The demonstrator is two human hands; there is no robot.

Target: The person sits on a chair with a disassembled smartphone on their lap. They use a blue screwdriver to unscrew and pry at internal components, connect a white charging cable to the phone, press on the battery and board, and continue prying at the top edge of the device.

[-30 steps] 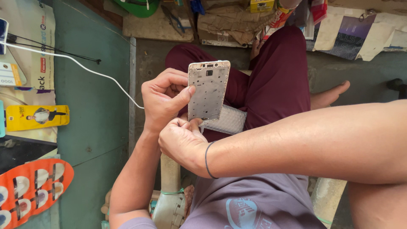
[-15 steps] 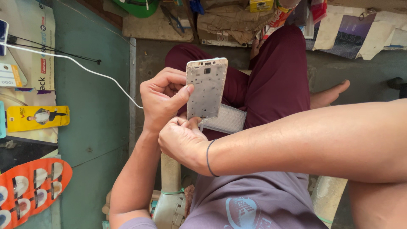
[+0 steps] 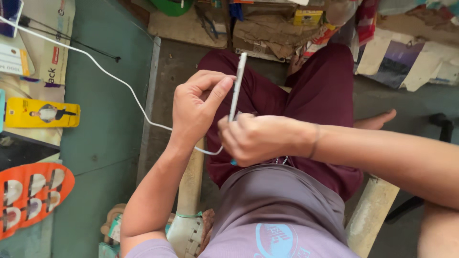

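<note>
Setting: cluttered workshop corner seen from above; a green counter [image 3: 107,110] runs down the left side, a grey concrete floor [image 3: 177,67] lies beyond it, and torn cardboard and paper scraps [image 3: 267,28] pile up along the top edge, partly cut off by the frame.

Item 1: thin pale phone panel [image 3: 237,83], turned edge-on to the camera so only its narrow side shows; face and back cannot be made out. It stands nearly upright above the lap, over maroon trousers [image 3: 315,91].

Item 2: left hand [image 3: 196,107], fingers curled, thumb tip pressed against the panel's edge near its middle; grip closed lightly on the panel.

Item 3: right hand [image 3: 256,138], closed round the panel's lower end, which is hidden inside the fist. A small blue tip [image 3: 233,162] pokes out beneath the fist; what it belongs to cannot be told.

Item 4: white cable [image 3: 110,74], crossing the counter from the upper left and passing behind the left wrist; its far end is cut off.

Item 5: yellow packet [image 3: 40,113] and orange blister card [image 3: 31,193] on the counter, the card partly out of frame.
</note>
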